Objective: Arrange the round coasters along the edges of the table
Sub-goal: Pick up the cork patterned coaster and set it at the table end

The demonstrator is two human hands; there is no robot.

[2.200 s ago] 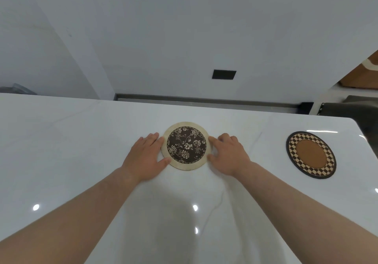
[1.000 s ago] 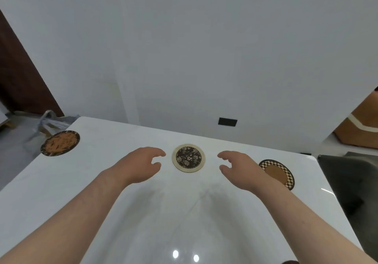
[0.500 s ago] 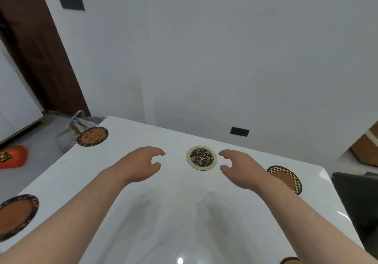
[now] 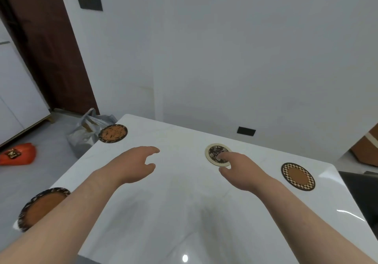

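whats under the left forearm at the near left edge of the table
A round coaster with a brown centre and dark patterned rim lies on the white table there. The left forearm crosses over its right side, so that part of the rim is hidden.

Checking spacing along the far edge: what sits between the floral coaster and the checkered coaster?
Head view: only bare white table lies between the floral coaster and the checkered coaster. The right hand overlaps the floral coaster's near side but stays out of that gap.
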